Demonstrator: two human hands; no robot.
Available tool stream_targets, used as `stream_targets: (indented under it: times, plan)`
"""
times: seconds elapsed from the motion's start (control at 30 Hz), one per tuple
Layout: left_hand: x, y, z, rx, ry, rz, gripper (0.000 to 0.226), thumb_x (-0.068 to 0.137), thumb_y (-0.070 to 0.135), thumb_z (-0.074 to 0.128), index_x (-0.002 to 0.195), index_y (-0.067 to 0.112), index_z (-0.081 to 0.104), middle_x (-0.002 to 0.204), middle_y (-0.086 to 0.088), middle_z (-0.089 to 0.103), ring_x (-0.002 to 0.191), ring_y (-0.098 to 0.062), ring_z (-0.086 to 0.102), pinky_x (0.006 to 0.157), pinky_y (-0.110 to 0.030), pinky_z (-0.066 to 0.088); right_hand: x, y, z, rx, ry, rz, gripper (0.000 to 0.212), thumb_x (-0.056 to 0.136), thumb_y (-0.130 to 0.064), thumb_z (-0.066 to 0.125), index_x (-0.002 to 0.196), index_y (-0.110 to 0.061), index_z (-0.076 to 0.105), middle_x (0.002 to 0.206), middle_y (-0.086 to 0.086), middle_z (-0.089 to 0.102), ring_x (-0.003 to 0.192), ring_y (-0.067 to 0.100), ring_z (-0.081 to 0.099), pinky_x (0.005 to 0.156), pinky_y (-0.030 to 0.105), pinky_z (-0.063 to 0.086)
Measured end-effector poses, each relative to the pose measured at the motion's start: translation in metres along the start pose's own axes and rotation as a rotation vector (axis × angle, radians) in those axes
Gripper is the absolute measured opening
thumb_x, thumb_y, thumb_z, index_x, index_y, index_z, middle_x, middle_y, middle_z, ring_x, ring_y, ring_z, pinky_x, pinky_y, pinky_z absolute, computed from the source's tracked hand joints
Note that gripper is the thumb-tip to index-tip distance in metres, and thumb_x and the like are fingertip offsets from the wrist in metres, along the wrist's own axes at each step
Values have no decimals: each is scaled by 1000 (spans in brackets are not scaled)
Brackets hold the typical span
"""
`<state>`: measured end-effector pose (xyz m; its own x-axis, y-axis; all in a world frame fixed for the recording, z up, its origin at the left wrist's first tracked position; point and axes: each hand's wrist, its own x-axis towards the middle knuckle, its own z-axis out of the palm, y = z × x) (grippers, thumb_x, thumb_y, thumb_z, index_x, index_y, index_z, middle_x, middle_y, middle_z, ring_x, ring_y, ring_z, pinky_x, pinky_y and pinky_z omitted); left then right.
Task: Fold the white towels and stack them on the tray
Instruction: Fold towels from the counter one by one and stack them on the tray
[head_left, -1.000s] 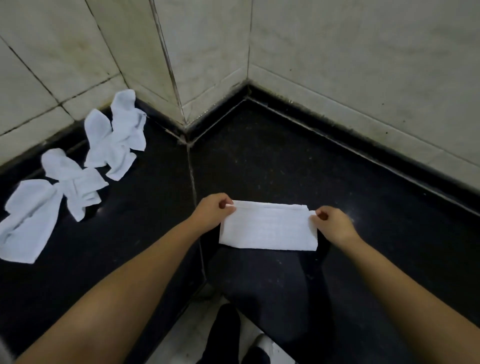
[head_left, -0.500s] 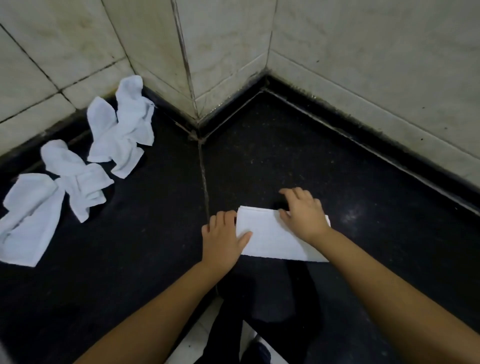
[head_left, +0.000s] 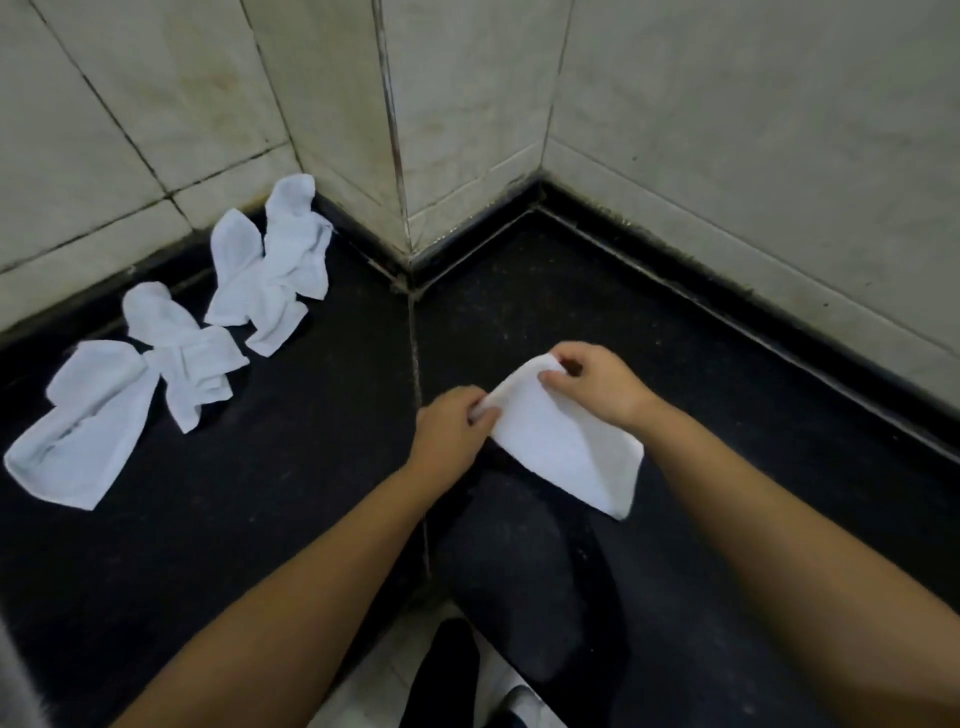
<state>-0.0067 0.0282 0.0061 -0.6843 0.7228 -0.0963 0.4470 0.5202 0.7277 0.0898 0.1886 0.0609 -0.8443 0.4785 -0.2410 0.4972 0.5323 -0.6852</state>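
Black polished stone counter (head_left: 260, 519), in a corner of pale tiled wall (head_left: 727, 156); you work at its near edge. No tray in view, so the stacking spot cannot be placed.

Well to the left of your grip: three crumpled white towels, unfolded, in a row along the wall. Nearest you is the flattened long one (head_left: 78, 436), next the twisted middle one (head_left: 182, 358), farthest the bunched one by the wall corner (head_left: 275, 280).

In the grip: the half-folded white terry towel (head_left: 566, 447), its far edge raised off the counter, its near right corner resting on the stone.

Your right hand (head_left: 597, 387) pinches the far corner, thumb and fingers curled round the cloth. Your left hand (head_left: 452, 434) pinches the left corner just beside it, likewise closed on the fabric.

Step in hand, as judged: the next fold. Carry both pinched corners across together, level, so edges meet the resting edge squarely. Keep the lower layer flat; terry drags and skews. Press the crease before you release.
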Motion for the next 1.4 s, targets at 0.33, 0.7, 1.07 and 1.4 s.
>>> stream_targets:
  times: [0.33, 0.7, 1.07, 1.4]
  plan:
    - [-16, 83, -37, -199, 80, 333, 9, 88, 13, 61, 93, 11, 68, 83, 12, 63, 77, 2, 57, 71, -14, 42, -64, 4, -60, 347, 273, -165, 18, 90, -7, 60, 82, -23, 63, 77, -6, 61, 66, -6, 52, 64, 8, 41]
    - [-97, -1, 31, -53, -551, 63, 13, 91, 22, 59, 97, 16, 69, 94, -3, 69, 89, -16, 64, 82, -27, 49, -166, 114, 51, 334, -150, 144, 17, 88, -16, 64, 72, -10, 59, 67, -7, 54, 66, 4, 50, 67, 25, 41]
    - [8, 17, 51, 122, -287, -18, 23, 90, 28, 58, 71, 18, 49, 74, 2, 51, 72, -14, 50, 66, -26, 41, -73, 99, 30, 259, 178, 415, 13, 92, -23, 57, 83, -13, 58, 72, -5, 54, 69, 10, 50, 58, 19, 38]
    - [-11, -3, 67, 505, -149, 14, 40, 91, 51, 43, 113, 18, 51, 113, 1, 52, 109, -17, 47, 94, -34, 36, -73, 86, 59, -203, 236, 606, 42, 93, -43, 48, 123, -13, 49, 120, 6, 54, 111, 24, 53, 95, 40, 43]
